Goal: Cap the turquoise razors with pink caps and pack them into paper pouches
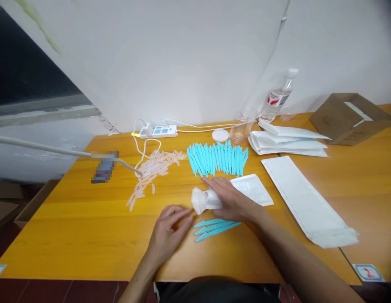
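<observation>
My right hand (228, 198) lies palm down on a white sterile pouch (252, 189), pressing its bunched open end (200, 200) against the wooden table (72, 219). My left hand (170, 233) rests on the table with fingers loosely curled, holding nothing, just left of three turquoise plastic pieces (214, 227). Behind my right hand sits a row of several turquoise plastic pieces (217, 158). A scatter of pale pink plastic caps (154, 168) lies to the left of that row.
A flat stack of white pouches (309, 202) lies to the right, more pouches (286, 141) behind it. A cardboard box (351, 118), water bottle (277, 99), clear cup (242, 126), white lid (220, 135) and power strip (159, 131) line the back. A cable holder (104, 166) stands left.
</observation>
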The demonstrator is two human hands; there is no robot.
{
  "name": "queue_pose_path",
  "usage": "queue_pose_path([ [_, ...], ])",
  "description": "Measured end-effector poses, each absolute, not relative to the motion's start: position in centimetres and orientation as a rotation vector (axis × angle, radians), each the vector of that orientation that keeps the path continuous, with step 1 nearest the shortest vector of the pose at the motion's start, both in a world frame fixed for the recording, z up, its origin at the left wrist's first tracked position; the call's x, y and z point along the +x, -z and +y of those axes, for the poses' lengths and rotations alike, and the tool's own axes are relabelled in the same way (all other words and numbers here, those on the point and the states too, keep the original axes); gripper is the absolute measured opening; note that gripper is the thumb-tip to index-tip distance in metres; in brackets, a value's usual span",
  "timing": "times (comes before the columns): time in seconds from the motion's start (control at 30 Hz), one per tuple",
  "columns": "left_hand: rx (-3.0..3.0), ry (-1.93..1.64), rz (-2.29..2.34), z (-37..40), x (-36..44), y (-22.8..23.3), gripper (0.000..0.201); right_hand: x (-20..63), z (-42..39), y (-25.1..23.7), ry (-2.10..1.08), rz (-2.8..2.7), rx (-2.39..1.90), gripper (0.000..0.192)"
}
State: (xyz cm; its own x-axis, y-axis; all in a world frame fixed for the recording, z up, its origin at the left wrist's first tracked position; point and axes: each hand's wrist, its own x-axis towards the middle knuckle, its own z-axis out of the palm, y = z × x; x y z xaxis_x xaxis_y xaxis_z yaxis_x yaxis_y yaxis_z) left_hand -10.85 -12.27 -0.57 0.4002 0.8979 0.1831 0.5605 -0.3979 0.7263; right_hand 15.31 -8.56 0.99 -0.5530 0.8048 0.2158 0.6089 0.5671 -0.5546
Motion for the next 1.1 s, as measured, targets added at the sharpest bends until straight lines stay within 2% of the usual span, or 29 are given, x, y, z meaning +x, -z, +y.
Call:
queue_pose_path([
  [0.1,2.209,-0.529,1.251,-13.2,-11.0,0.8,0.018,15.3,-8.6,-1.0,-0.574,-2.349,-1.129,0.096],
  [0.23,2.147,-0.504,1.240,-13.2,-10.0,0.4,0.015,15.2,-8.6,-1.1,-0.563,-2.349,-1.136,0.097],
  [0.37,1.908,-0.559,1.237,-13.2,-15.5,-1.0,0.015,15.4,-8.5,-1.0,-0.568,-2.348,-1.165,0.096],
  [0.5,1.801,-0.856,1.518,-12.2,-21.7,-2.7,0.016,15.4,-8.5,-1.1,-0.587,-2.342,-1.153,0.096],
  [0.6,1.936,-0.862,1.461,-10.4,-18.7,-2.9,0.013,15.1,-8.5,-1.2,-0.596,-2.341,-1.148,0.095],
  [0.77,2.259,-0.884,0.977,-9.1,-7.9,-1.6,0.014,14.6,-8.7,-1.2,-0.574,-2.326,-1.082,0.093],
  [0.9,2.052,-1.173,1.259,-11.1,-8.6,-0.1,0.015,15.1,-8.7,-1.2,-0.595,-2.290,-1.127,0.095],
  [0.97,2.137,-1.000,1.228,-11.9,-10.0,0.4,0.012,15.3,-8.6,-1.3,-0.606,-2.275,-1.145,0.097],
  [1.1,2.409,-0.511,1.079,-11.8,-9.6,0.8,0.027,15.2,-8.6,-1.3,-0.614,-2.260,-1.133,0.098],
])
